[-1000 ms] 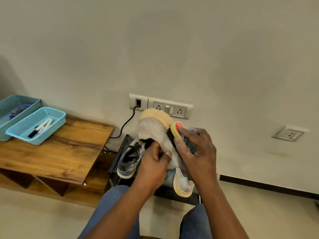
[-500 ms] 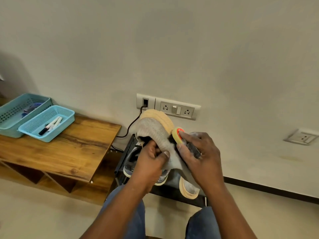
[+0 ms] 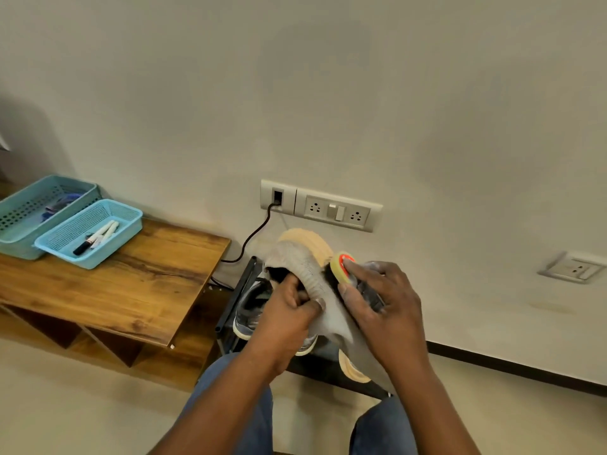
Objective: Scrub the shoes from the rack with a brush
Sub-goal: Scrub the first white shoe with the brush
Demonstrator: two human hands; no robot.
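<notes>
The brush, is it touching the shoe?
Touching. The head view shows the right hand pressing the brush against the side of the grey shoe, with no gap between them; the left hand grips the shoe's opening.

No readable text, label, brand or number shows anywhere.

Grey knit shoe (image 3: 308,270) held upright, tan sole, yellow-and-red brush (image 3: 341,267) against its side
</notes>
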